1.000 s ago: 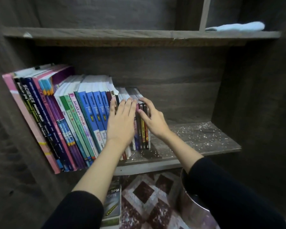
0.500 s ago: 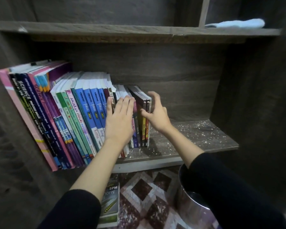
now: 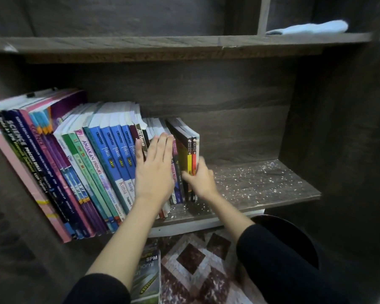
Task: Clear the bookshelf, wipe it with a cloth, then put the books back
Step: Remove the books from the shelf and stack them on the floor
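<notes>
A row of books (image 3: 92,163) stands on the dark wooden shelf (image 3: 261,183), leaning left and filling its left half. My left hand (image 3: 155,170) lies flat on the spines in the middle of the row, fingers straight. At the row's right end stand a few thin books (image 3: 190,150) with yellow and red spines. My right hand (image 3: 201,181) grips their lower part, thumb on the spines and fingers wrapped round the right side, partly hidden. The right half of the shelf is bare and speckled with white flecks.
A pale blue cloth (image 3: 309,28) lies on the upper shelf at the right. Below the shelf a book (image 3: 147,277) lies on the patterned tiled floor (image 3: 191,255). A dark round container (image 3: 294,235) stands at the lower right, partly behind my right sleeve.
My right hand slid down the right-end books and closed round them. Those thin books now stand more upright. My left hand stays flat on the spines.
</notes>
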Tool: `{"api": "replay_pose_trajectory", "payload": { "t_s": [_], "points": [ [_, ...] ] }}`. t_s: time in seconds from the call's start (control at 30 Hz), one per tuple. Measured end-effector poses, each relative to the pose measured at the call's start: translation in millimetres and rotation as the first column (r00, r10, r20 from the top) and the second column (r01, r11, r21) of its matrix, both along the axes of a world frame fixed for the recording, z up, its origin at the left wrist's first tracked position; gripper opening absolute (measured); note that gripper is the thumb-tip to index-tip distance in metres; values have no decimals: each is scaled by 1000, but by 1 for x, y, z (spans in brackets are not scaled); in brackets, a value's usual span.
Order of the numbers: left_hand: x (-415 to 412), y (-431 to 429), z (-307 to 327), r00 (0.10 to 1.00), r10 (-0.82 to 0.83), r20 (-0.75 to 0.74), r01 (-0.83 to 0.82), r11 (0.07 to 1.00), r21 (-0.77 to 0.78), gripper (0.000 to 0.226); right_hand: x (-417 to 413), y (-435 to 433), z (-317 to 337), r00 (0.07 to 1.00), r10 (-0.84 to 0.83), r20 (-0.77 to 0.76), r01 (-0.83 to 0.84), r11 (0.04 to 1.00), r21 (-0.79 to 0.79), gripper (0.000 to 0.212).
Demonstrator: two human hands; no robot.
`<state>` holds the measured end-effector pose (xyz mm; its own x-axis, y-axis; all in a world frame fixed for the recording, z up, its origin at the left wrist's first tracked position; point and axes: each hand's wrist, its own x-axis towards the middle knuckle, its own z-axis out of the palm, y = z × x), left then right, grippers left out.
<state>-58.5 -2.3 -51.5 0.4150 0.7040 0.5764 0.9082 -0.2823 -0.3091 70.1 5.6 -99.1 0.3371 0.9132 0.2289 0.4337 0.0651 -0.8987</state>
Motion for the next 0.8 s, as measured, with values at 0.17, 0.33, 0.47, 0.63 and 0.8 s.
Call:
{"api": "replay_pose_trajectory", "payload": {
  "t_s": [0.17, 0.33, 0.47, 0.63, 0.8],
  "points": [
    [2, 4, -3, 998, -9, 55, 4, 997, 81, 68, -3, 7, -14, 999, -41, -11, 42, 998, 52, 59],
    [11, 6, -5, 989, 2, 145, -17, 995, 102, 62, -3, 10, -26, 988, -146, 51, 149, 987, -61, 54],
    [14, -1, 1, 994, 39, 102, -41, 999, 17, 61, -9, 10, -30, 980, -179, 82, 182, 983, -27, 51],
    [28, -4, 6, 939, -16, 342, 6, 1000, 30, 74, -8, -1, -26, 958, -240, 157, 234, 971, 54, 44],
    [53, -22, 10, 738, -241, 630, 252, 965, 73, 85, 1, -20, -6, 949, -261, 178, 226, 954, 195, 35]
  ]
}}
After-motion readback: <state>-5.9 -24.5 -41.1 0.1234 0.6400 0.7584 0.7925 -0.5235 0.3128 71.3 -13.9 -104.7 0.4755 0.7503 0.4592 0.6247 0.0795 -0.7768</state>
